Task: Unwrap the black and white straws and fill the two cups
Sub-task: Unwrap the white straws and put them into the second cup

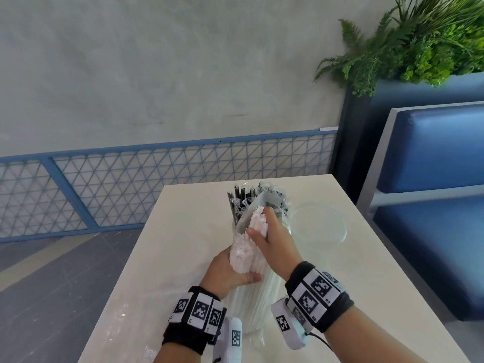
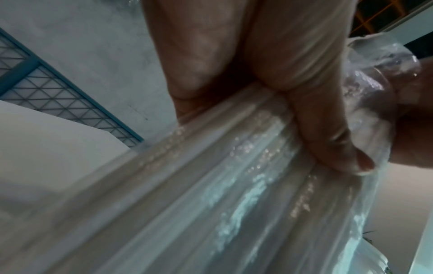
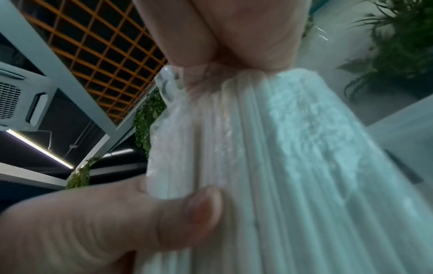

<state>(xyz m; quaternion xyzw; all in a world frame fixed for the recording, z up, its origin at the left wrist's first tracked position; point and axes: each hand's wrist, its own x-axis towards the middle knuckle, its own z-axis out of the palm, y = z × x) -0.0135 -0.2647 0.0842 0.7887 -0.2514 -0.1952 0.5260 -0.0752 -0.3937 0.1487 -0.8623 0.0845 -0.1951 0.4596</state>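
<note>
Both hands work on the bundle of white plastic straws (image 1: 248, 260), which stands upright in a clear cup near the table's front edge; the cup itself is hard to make out under the straws. The left hand (image 1: 230, 271) wraps its fingers and thumb around the bundle just below its top, and the right hand (image 1: 272, 239) grips the upper ends together with the thin clear plastic wrapper (image 1: 251, 210) that clings there. To do this step well, the left hand should hold the straws firmly low down while the right peels the film upward and away, slowly, so that no straws ride out with it or tip the cup. The black straws (image 1: 243, 195) stand just behind, apparently in their own cup, with crinkled film around their tops, so they probably need unwrapping too. A clear round glass dish (image 1: 319, 226) lies just to the right, close enough to be knocked. Loose clear film (image 1: 123, 326) lies on the pale cream table (image 1: 183, 231) at the left.
</note>
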